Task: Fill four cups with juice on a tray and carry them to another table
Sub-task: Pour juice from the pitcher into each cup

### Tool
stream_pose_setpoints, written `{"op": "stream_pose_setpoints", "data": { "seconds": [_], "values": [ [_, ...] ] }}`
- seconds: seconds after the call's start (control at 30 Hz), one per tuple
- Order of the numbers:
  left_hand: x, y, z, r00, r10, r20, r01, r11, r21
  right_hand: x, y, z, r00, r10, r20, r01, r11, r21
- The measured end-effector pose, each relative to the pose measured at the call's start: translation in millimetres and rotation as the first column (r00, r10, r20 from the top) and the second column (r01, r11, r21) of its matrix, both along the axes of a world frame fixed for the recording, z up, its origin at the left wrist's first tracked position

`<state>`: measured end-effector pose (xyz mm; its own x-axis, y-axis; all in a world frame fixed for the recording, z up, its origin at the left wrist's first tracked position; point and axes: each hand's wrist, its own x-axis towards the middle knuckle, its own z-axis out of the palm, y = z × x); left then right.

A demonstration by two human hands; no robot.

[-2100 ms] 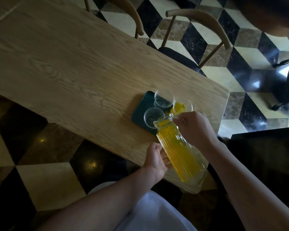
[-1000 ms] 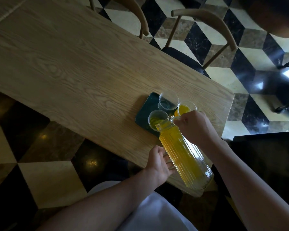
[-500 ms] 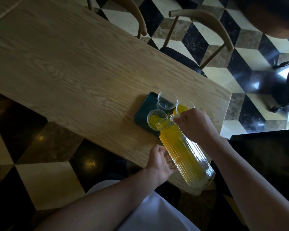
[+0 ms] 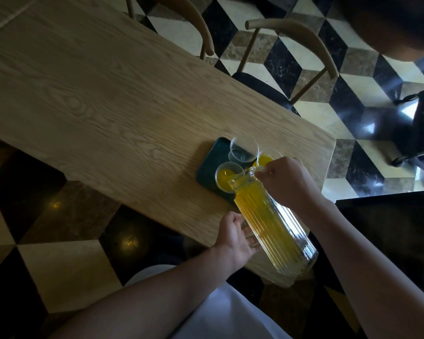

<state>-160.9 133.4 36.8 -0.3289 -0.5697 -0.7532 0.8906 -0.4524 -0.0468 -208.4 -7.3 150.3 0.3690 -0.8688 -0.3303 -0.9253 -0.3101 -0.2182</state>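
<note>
The fingers (image 4: pixel 267 173) of the right hand (image 4: pixel 287 184) are curled tight around the handle at the neck of a ribbed glass pitcher (image 4: pixel 272 223), while the left hand (image 4: pixel 235 238) is placed under the pitcher's body, its fingers mostly hidden behind the glass, so whether they are spread or curled cannot be told. The pitcher is tipped steeply, spout down, probably with the left hand steadying its weight so the stream can be aimed. Orange juice is being poured into the near clear cup (image 4: pixel 227 177), which is partly filled. A dark green tray (image 4: pixel 209 165) near the corner of a wooden table (image 4: pixel 96 94) holds the cups. A second cup (image 4: pixel 266 159) with juice is seen just behind the right hand, and a third cup (image 4: pixel 244 149), empty, stands at the far side. A fourth cup is not visible; it may be hidden by the hand. Two chairs (image 4: pixel 291 45) are seen beyond the table on a chequered floor (image 4: pixel 353 69).
</note>
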Motion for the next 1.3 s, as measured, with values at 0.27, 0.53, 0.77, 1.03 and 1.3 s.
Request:
{"op": "stream_pose_setpoints", "data": {
  "seconds": [0.27,0.53,0.77,1.03,1.3],
  "values": [
    [-2,-3,8,1.000,0.005,-0.007,-0.005,1.000,-0.016,1,-3,8,1.000,0.004,-0.013,-0.004,1.000,-0.022],
    [-7,-6,20,0.998,0.033,-0.052,-0.034,0.999,-0.020,2,-5,20,0.999,0.036,0.011,-0.036,0.998,-0.045],
    [-4,-8,26,0.999,0.044,0.012,-0.044,0.999,0.001,-4,-3,24,0.996,0.053,0.074,-0.049,0.997,-0.061],
    [7,-12,25,0.970,0.000,0.243,0.011,0.999,-0.042,-16,10,25,0.963,-0.036,0.267,0.066,0.992,-0.104],
    [27,-43,16,0.911,-0.161,0.379,0.198,0.978,-0.060,-26,4,17,0.923,-0.141,0.358,0.184,0.979,-0.090]
  ]
}}
